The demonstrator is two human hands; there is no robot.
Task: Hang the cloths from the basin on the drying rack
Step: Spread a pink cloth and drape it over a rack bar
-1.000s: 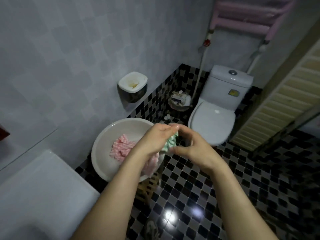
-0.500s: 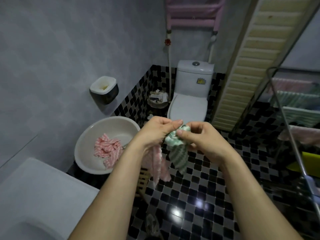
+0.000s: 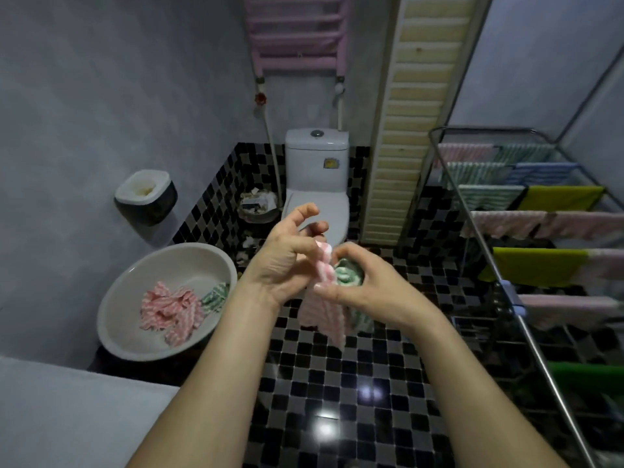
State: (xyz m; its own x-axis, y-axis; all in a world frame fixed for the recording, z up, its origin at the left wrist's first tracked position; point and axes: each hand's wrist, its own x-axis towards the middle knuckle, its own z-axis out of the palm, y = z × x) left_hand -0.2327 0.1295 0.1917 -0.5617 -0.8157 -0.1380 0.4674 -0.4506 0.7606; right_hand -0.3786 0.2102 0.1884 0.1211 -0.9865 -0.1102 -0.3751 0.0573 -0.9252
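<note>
**Separating two cloths before hanging.** At left, the basin (image 3: 128, 292) holds a crumpled loose pink cloth (image 3: 169, 309), with a loose green cloth (image 3: 216, 295) touching its right edge. In the centre, above the tiled floor, the left hand (image 3: 287, 261) appears to pinch the top of the pink cloth (image 3: 326, 319) with its lower fingers, two upper fingers lifted free. The cloth hangs down between the wrists. Touching it, the green cloth (image 3: 347, 276) sits bunched in the curled fingers of the right hand (image 3: 368, 288), whose thumb lies against the pink one. At right, the drying rack (image 3: 485, 246) carries cloths on most rails. Judged best practice: draw the hands apart so the two cloths peel cleanly. Then find one hem, spread it flat, and drape it over a bare stretch of rail without overlapping its neighbours.
</note>
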